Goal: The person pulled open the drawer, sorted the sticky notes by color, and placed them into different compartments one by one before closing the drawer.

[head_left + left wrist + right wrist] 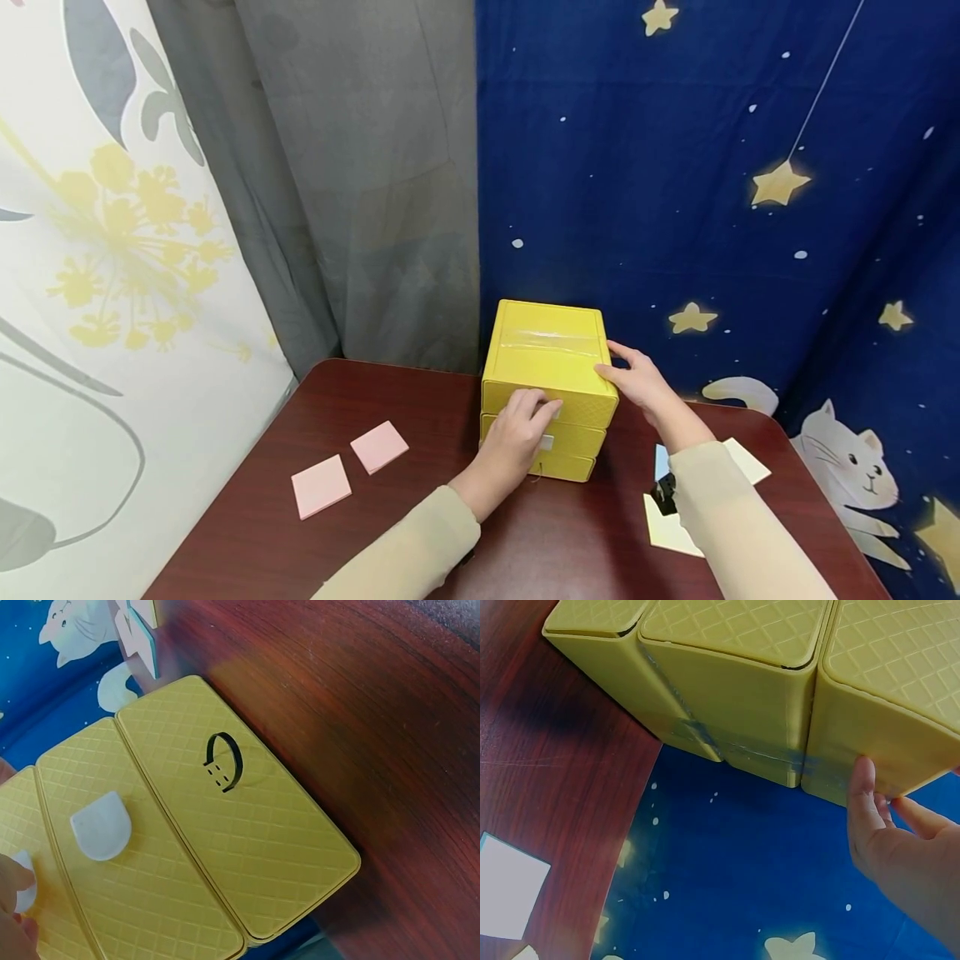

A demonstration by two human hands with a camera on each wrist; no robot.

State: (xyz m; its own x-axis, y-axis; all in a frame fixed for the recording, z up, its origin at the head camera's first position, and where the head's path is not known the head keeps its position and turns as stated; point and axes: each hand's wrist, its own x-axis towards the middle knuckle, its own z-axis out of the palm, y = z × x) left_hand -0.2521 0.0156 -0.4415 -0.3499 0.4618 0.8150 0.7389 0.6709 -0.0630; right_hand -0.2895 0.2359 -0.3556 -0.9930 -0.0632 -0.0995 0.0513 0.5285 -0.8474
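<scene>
A yellow three-drawer storage box [551, 333] stands at the back of the table, with clear tape across its top. My left hand [513, 437] is at the front of the top drawer, and its fingers pinch the white tab handle [27, 881] there. A second white tab [103, 826] is on the middle drawer; the bottom drawer carries a black loop handle [237, 761]. My right hand [641, 383] rests against the box's right side near the top, its thumb by the upper edge. All drawers look closed.
Two pink sticky-note pads [321, 487] lie at the table's left. Right of the box are pale yellow notes [667, 529] and a blue note [661, 461], partly covered by my right sleeve. A blue star-patterned curtain [637, 167] hangs close behind the table [555, 550].
</scene>
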